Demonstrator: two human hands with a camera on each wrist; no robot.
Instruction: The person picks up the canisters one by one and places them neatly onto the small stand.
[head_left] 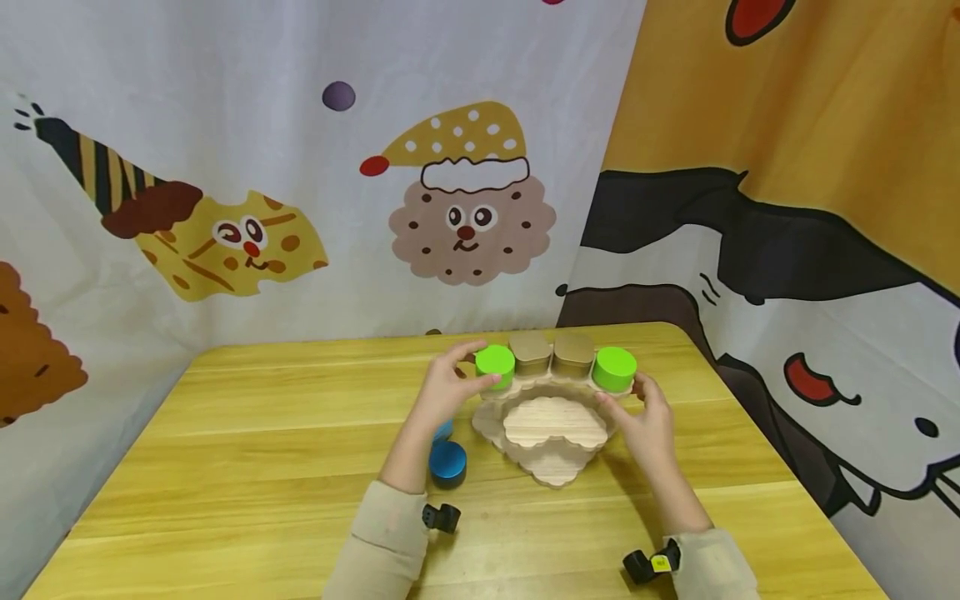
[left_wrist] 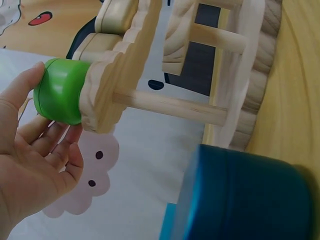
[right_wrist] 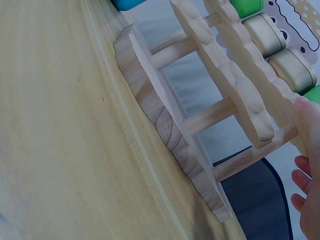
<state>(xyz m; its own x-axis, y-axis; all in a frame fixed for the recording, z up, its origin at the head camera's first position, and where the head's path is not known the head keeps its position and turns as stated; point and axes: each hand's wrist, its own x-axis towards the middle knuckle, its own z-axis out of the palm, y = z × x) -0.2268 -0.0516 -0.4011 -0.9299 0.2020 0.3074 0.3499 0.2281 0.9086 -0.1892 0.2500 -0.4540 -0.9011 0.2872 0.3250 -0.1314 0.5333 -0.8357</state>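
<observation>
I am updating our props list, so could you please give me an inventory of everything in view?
Table: one, yellowish wood, across the lower head view
Wooden stand: one, pale, on the table
Green containers: two, bright green, at either end of the stand's top
Gold containers: two, dull gold, between the green ones
Blue containers: two showing, blue, left of the stand, one partly hidden
Printed cloth: pieces uncertain, mainly white and orange, behind the table
Wrist cameras: two, black, by the cuffs
Sleeves: two, beige, on the arms
Left hand: one, bare, holding the left green container
Right hand: one, bare, gripping the stand's top right end
</observation>
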